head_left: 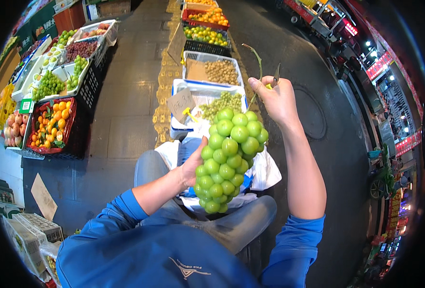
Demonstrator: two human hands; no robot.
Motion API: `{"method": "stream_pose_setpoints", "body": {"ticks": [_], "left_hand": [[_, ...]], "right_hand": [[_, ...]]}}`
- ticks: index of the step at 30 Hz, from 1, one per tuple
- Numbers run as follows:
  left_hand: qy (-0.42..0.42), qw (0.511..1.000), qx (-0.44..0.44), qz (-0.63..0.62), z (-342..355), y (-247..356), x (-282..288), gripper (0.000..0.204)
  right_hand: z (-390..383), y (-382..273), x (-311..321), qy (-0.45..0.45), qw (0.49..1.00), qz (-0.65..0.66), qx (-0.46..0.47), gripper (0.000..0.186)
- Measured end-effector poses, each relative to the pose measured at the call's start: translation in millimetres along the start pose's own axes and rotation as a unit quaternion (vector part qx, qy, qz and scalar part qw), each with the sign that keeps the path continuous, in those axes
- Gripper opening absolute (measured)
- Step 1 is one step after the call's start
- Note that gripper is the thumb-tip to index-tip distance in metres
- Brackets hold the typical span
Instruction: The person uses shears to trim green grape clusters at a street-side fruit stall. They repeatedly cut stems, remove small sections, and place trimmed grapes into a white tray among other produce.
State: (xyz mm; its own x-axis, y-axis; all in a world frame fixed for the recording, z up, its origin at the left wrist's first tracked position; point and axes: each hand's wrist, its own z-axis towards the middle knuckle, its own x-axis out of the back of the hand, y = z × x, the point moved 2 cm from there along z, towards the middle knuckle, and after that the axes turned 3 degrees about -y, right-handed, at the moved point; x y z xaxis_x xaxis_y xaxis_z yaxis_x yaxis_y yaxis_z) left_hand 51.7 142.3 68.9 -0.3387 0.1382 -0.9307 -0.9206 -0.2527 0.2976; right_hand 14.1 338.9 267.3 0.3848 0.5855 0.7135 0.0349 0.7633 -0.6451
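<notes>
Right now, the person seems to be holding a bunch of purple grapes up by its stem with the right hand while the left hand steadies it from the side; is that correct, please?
Not quite: the bunch of grapes is green, not purple, as the head view shows. The rest holds: the right hand holds it up by the stem, and the left hand steadies it from the side.

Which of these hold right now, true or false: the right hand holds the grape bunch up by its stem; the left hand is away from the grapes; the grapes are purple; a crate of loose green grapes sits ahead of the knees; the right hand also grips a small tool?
1. The right hand holds the grape bunch up by its stem. True.
2. The left hand is away from the grapes. False: it cups the bunch's left side.
3. The grapes are purple. False: they are green.
4. A white-and-blue crate of loose green grapes sits ahead of the knees. True.
5. The right hand also grips a small tool. True: thin dark blades stick up, likely scissors.
</notes>
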Motion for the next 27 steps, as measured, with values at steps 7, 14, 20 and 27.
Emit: {"method": "stream_pose_setpoints", "body": {"ticks": [7, 14, 20, 27], "left_hand": [[-0.023, 0.993, 0.008, -0.116, -10.1, -8.8, 7.6, 0.086], [0.06, 0.994, -0.045, -0.076, -14.3, 0.6, -5.4, 0.086], [0.088, 0.986, -0.143, -0.002, -8.1, 22.0, -8.4, 0.088], [0.06, 0.984, -0.161, -0.044, -16.5, 48.7, 1.0, 0.086]], "right_hand": [[-5.7, 57.7, -38.4, -0.032, 0.992, 0.097, -0.071, 0.032], [-58.7, 52.7, -34.8, 0.085, 0.981, 0.158, -0.078, 0.022], [-149.6, 14.5, -41.6, 0.086, 0.981, 0.172, -0.01, 0.011], [-185.5, 36.5, -75.0, 0.06, 0.951, 0.276, -0.125, 0.012]]}}
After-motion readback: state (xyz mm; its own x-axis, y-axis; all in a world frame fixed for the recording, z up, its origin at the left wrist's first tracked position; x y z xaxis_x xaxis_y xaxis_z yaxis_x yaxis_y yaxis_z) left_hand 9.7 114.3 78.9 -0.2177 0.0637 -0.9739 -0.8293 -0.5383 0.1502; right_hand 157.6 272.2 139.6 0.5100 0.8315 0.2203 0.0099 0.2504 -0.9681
